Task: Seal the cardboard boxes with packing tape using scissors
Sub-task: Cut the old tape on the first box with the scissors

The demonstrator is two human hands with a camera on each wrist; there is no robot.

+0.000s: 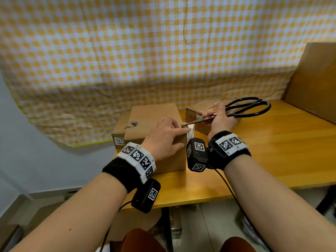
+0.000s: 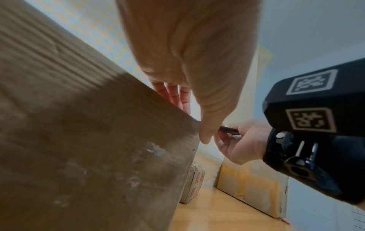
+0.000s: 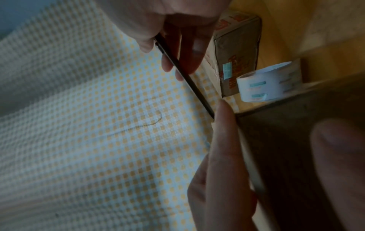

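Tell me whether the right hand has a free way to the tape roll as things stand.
Probably not yet: the right hand grips the scissors, so it is not free to take the tape roll, which sits low behind the box.

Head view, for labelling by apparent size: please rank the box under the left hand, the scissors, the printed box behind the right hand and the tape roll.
1. Box under the left hand.
2. Scissors.
3. Printed box, partly hidden by the right hand, so this rank is unsure.
4. Tape roll, mostly hidden.
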